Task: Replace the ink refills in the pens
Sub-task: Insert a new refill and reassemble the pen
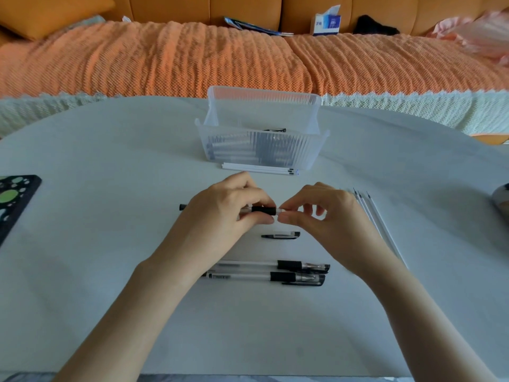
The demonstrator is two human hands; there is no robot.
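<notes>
My left hand (pixel 224 208) grips a clear pen with a black rubber grip (pixel 263 210), held level above the white table (pixel 110 150). Its black end sticks out to the left. My right hand (pixel 319 213) pinches the pen's tip end between thumb and forefinger. A loose black-clipped cap (pixel 281 235) lies just below the hands. Two capped pens (pixel 275 271) lie side by side nearer to me. Several thin refills (pixel 371 213) lie to the right of my right hand, partly hidden by it. More white refills (pixel 260 169) lie in front of the bin.
A clear ribbed plastic bin (pixel 261 144) holding several pens stands at the middle back. A black case with green dots (pixel 13 199) lies at the left edge. A metallic object (pixel 501 197) shows at the right edge. An orange-covered sofa runs behind the table.
</notes>
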